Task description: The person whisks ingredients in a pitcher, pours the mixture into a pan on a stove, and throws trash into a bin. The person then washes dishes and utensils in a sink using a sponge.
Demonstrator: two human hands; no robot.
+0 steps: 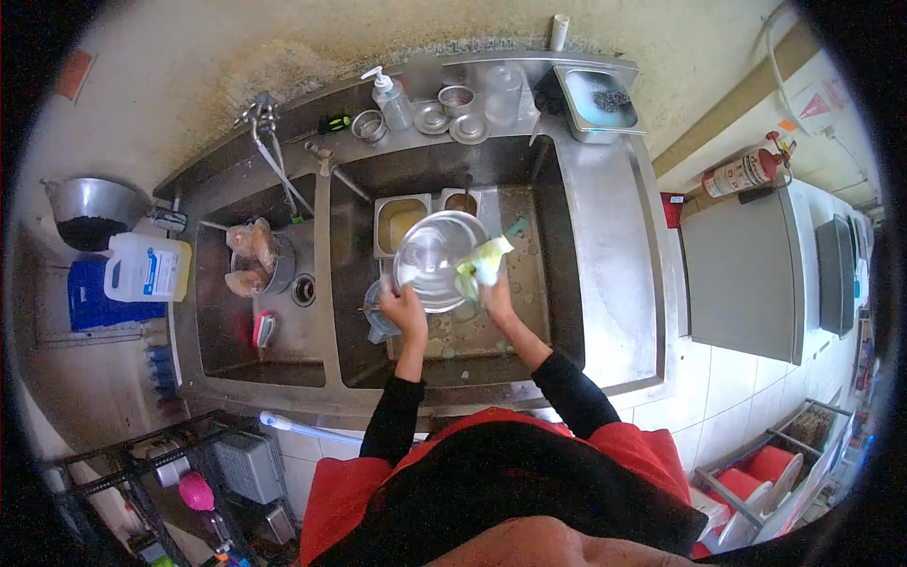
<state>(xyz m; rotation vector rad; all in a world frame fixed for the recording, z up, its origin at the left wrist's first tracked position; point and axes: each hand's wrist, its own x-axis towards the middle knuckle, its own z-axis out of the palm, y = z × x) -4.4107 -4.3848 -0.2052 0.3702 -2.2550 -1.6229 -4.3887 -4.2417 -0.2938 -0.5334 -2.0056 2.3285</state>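
Note:
A round, shiny metal bowl (pixel 430 260) is held over the right-hand sink basin (pixel 557 331). My left hand (pixel 404 310) is closed on its lower left rim. In my right hand (pixel 495 298) is a crumpled yellow-green and white cloth (pixel 486 265), which lies against the bowl's right side. Behind the bowl, a rectangular metal pan (pixel 397 219) with yellowish contents sits in the basin, beside a smaller metal container (pixel 461 200). A clear plastic container (pixel 375 326) lies partly hidden behind my left hand.
The left basin holds a pot (pixel 280 274) with plastic-bagged items and a red-white brush (pixel 265 329). Along the back ledge stand a pump bottle (pixel 389 99), small metal bowls (pixel 369 125) and a pan of bluish soapy liquid (pixel 600 99). A faucet (pixel 274 156) rises behind the left basin.

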